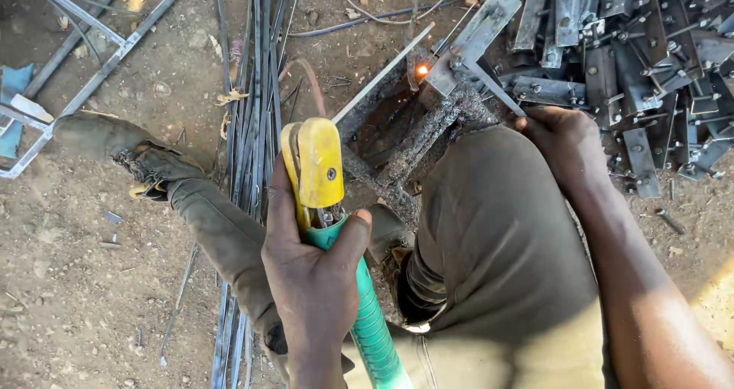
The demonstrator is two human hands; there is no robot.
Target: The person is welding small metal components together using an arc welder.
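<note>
- Your left hand (313,282) is gripping the welding electrode holder (321,167), fingers wrapped tight around its green handle (375,324), with the yellow jaws rising just above your thumb.
- The welding rod (382,76) is running from those jaws up and to the right, its long axis slanting towards the glowing weld spot (421,69), where the tip is meeting the work.
- Your right hand (562,141) is closing on a thin steel bar (493,87), which is slanting up and to the left into the flat steel bracket (478,37) beside the glow.
- The two hands are working well apart, with your bent knee (489,205) lying between them; the right hand is sitting nearer the weld spot than the left.
- The rusted metal frame (417,129) is lying under the bracket, directly ahead of your knee.
- A heap of bolted steel plates (650,68) is lying just beyond the right hand; a bundle of long rods (256,91) is stretching across the dirt ground (69,282) on the left.
</note>
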